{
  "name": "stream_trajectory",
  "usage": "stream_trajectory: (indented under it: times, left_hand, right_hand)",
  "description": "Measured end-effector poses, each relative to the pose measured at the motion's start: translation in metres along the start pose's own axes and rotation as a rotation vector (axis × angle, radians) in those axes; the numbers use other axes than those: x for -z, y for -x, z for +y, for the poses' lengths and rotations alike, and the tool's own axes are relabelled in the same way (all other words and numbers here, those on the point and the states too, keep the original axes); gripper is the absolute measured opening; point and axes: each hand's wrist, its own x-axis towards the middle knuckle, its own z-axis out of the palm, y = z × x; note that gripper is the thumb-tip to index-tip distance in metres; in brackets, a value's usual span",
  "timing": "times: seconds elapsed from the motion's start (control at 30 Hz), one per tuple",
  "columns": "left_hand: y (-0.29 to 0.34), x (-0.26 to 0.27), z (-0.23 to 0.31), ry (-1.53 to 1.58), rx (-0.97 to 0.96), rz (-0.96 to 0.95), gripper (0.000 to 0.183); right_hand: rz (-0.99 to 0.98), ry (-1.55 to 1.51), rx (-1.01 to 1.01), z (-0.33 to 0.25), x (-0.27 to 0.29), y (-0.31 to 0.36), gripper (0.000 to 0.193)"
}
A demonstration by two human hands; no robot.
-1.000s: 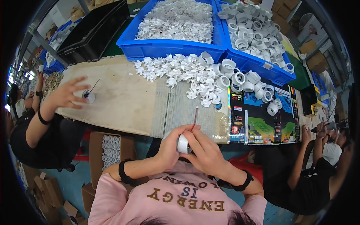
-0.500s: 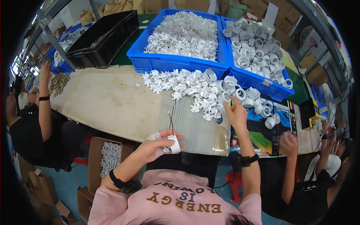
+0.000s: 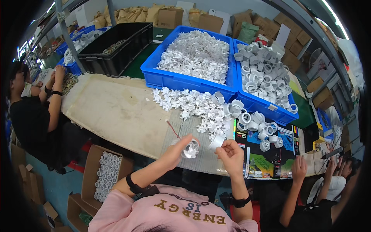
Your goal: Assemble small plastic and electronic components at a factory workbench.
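Observation:
My left hand point(image 3: 174, 153) is closed round a small white fan unit point(image 3: 190, 149); its bladed, open end faces me and a thin dark red wire point(image 3: 172, 128) sticks out past the hand. Close beside it, my right hand point(image 3: 232, 155) pinches a white plastic ring point(image 3: 216, 142) between thumb and fingers. The ring and the fan unit are apart. Beyond both hands, loose white fan blades point(image 3: 189, 101) lie heaped on the table, and several more white rings point(image 3: 253, 125) are scattered to their right.
Behind the heap stand a blue bin point(image 3: 185, 79) full of fan blades and another blue bin point(image 3: 266, 103) of rings. A black crate point(image 3: 112, 62) is at the far left. Below the table edge sits a carton point(image 3: 126, 166) of white parts. Co-workers sit at left point(image 3: 31, 108) and right point(image 3: 297, 197).
My right hand has come back from the loose rings with one ring in its fingers. My left hand has turned the fan unit so its blades show. The whole view has shifted.

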Motion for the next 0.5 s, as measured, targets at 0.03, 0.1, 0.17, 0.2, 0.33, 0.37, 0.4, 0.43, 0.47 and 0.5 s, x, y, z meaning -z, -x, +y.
stream_trajectory:
  times: [0.03, 0.1, 0.17, 0.2, 0.33, 0.37, 0.4, 0.43, 0.47, 0.5]
  left_hand:
    - [-0.004, 0.0, -0.003, -0.046, -0.052, -0.05, 0.041]
    - [-0.002, -0.003, -0.001, -0.172, -0.055, -0.02, 0.04]
    - [-0.004, -0.009, -0.004, -0.452, -0.213, 0.031, 0.04]
    - [-0.003, -0.012, -0.001, -0.454, -0.213, 0.026, 0.04]
    - [0.007, -0.021, 0.008, -0.599, -0.309, -0.007, 0.028]
    - [0.009, -0.022, 0.01, -0.645, -0.32, -0.039, 0.025]
    - [0.011, -0.023, 0.012, -0.647, -0.322, -0.041, 0.025]
    - [0.013, -0.025, 0.014, -0.753, -0.372, -0.033, 0.025]
    - [0.016, -0.025, 0.015, -0.86, -0.42, -0.021, 0.025]
    - [0.015, -0.026, 0.016, -0.84, -0.445, -0.001, 0.027]
  right_hand:
    - [-0.002, -0.088, 0.045, -0.004, -0.007, 0.005, 0.036]
    - [-0.022, -0.13, 0.054, -0.026, -0.023, 0.017, 0.043]
    - [-0.079, -0.147, 0.074, -0.03, -0.025, 0.021, 0.045]
    - [-0.074, -0.147, 0.077, -0.03, -0.023, 0.023, 0.045]
    - [-0.091, -0.072, -0.014, -0.027, -0.024, 0.025, 0.032]
    - [-0.118, -0.03, -0.038, -0.025, -0.025, 0.024, 0.031]
    - [-0.144, 0.013, -0.063, -0.024, -0.026, 0.023, 0.031]
    - [-0.143, 0.012, -0.06, -0.026, -0.029, 0.024, 0.031]
    - [-0.141, -0.058, -0.1, -0.028, -0.034, 0.027, 0.032]
    - [-0.139, -0.128, -0.14, -0.03, -0.037, 0.029, 0.033]
